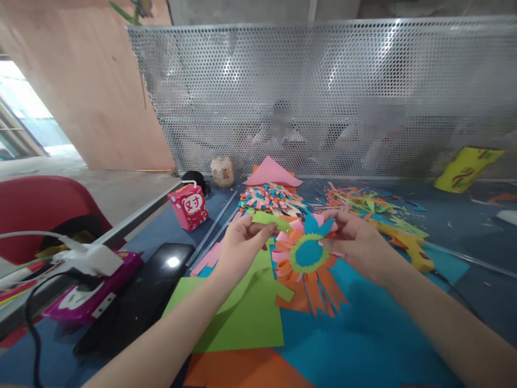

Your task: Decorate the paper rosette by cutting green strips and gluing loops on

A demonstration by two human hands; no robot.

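My right hand [355, 240] pinches the right side of a paper flower [310, 256]. This flower has a blue centre, a green ring, pink and orange fringes, blue petals at its top and long orange strips hanging below. Between the thumb and fingers of my left hand [242, 242] is a green paper strip [270, 220], its right end close to the flower's upper left edge. Whether the strip touches the flower I cannot tell. Under both hands lie green paper sheets [242, 318] and a large blue paper sheet [355, 328].
A yellow glue gun [416, 250] with a cord lies at the right. Paper scraps [359, 199] and a fringed paper pile [272, 196] are farther back. To the left are a black phone [141, 296], a purple power strip [97, 293] and a red drink carton [189, 207]. A perforated metal screen [258, 75] stands behind.
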